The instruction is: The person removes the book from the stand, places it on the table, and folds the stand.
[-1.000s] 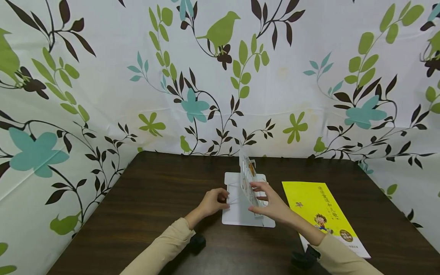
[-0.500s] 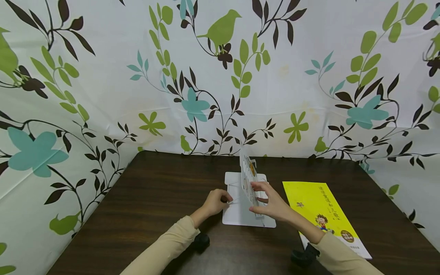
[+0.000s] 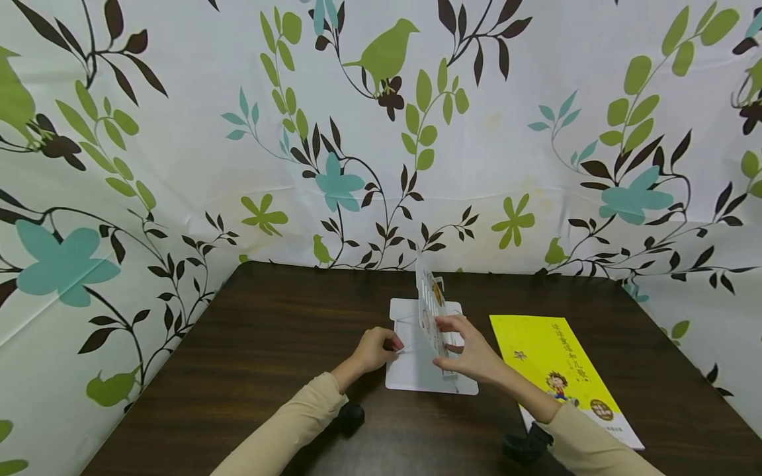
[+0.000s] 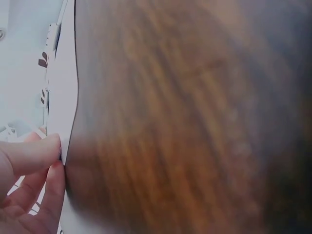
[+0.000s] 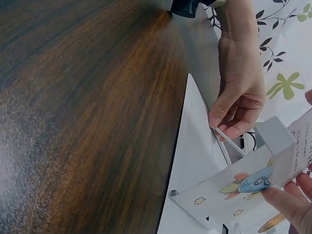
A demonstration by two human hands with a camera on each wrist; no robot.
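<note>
A white folding book stand has its base plate (image 3: 417,377) flat on the table and its cartoon-printed panel (image 5: 234,185) raised from it. My right hand (image 3: 473,354) grips the raised panel from the right, thumb on the near side and fingers higher up. At the base's left edge, my left hand (image 3: 372,348) pinches a thin white support rod (image 5: 231,142) that slants toward the panel, best seen in the right wrist view. The left wrist view shows the thumb and fingertips (image 4: 52,146) together close beside the plate's edge.
A yellow-covered book (image 3: 548,357) lies on the dark wooden table (image 3: 268,344) right of the stand, partly beneath the right forearm. A patterned cloth (image 3: 369,132) hangs behind the table and along its sides. Dark wrist straps sit below both hands.
My left hand has shifted slightly right, and its fingertips have come together on the rod over the base plate's left edge. My right hand and the raised panel have hardly moved.
</note>
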